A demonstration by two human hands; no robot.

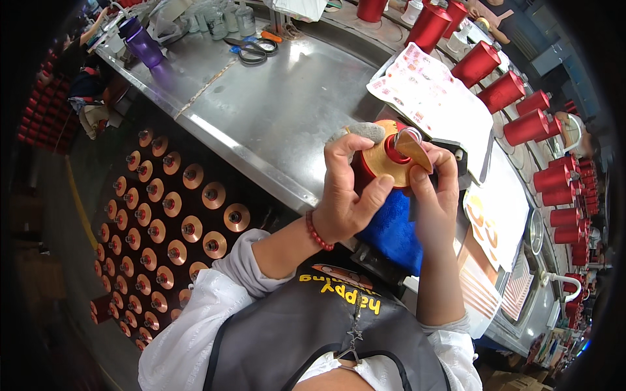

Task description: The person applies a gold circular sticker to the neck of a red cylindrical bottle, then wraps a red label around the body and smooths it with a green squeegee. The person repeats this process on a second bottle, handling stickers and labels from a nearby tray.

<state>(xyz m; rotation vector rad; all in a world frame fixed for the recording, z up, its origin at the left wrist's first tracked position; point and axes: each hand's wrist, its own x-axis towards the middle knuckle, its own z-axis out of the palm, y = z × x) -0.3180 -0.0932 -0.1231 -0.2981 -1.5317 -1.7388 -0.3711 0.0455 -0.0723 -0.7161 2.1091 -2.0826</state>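
Note:
In front of my chest, over the table's edge, a red bottle [360, 174] is tilted with its round shoulder toward me. A gold ring-shaped piece [377, 160] covers that shoulder around the red neck. My left hand [345, 199] grips the bottle, thumb on the gold face; a grey fabric sleeve [365, 133] covers one finger. My right hand [438, 179] pinches the raised edge of a thin gold flap [415, 147] that stands up beside the neck. Whether flap and ring are one piece I cannot tell. A blue cloth-like pad [394, 241] lies under the bottle.
Many gold-topped bottles [172, 203] stand in rows at lower left. Scissors [255, 51], a purple tumbler [141, 43] and glass jars [216, 23] sit on the metal table [261, 111]. Sticker sheets [424, 85] lie at right, beside a conveyor of red bottles [502, 91]. Another person [499, 19] is beyond.

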